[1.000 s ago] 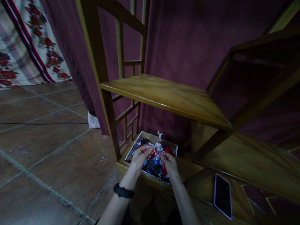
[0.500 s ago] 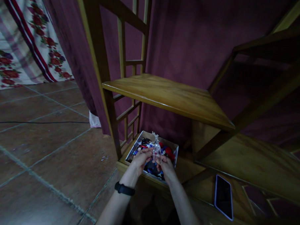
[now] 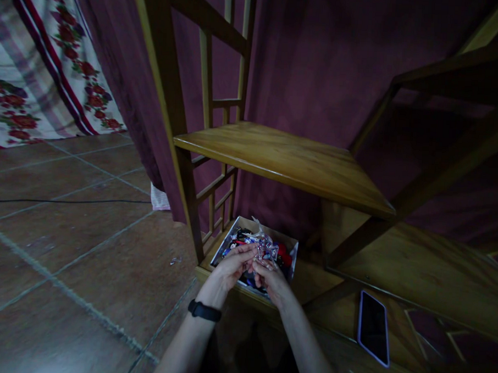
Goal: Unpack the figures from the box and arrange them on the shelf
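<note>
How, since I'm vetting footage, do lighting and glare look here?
Head view: dim, upper right deep in shadow; head view: pale glare on the floor, lower left; head view: clear plastic held by left hand and right hand glints, its outline indistinct.

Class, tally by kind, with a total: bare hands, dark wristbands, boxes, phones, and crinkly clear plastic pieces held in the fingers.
Bare hands: 2 (left hand, right hand)
Dark wristband: 1
Box: 1
Phone: 1
Clear plastic piece: 1, as far as visible
Total: 6, leaving out the box's small items, too jumbled to count
</note>
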The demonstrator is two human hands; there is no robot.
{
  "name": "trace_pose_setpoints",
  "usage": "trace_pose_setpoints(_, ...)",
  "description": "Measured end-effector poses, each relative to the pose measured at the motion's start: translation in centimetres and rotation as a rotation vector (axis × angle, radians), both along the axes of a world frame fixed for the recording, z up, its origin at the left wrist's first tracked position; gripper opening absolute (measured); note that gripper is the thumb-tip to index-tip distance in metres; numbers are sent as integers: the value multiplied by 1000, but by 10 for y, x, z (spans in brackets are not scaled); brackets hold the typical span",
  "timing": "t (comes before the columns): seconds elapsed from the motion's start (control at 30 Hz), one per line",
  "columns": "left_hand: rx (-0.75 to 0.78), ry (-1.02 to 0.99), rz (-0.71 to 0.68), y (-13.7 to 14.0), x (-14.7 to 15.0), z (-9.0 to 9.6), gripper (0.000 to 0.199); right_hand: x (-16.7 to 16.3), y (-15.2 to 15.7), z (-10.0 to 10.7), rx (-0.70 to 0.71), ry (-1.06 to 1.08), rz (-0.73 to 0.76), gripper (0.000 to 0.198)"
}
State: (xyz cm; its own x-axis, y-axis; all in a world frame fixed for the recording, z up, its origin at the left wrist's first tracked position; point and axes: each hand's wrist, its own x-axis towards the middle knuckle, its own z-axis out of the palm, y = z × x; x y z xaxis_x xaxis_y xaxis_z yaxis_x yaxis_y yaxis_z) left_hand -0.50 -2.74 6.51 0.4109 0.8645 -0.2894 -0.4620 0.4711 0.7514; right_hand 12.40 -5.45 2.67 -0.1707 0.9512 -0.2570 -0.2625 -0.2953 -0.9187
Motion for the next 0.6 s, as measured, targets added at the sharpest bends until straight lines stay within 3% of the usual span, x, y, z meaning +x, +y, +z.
trace_pose_setpoints(0.43,21,-12,86,0,1,4,39,-6,0,4,-12,113,-24,32)
trace_pose_setpoints(0.6,46,4,286,6,-2,0,36,-2,-1,2,-17,62,-29,36)
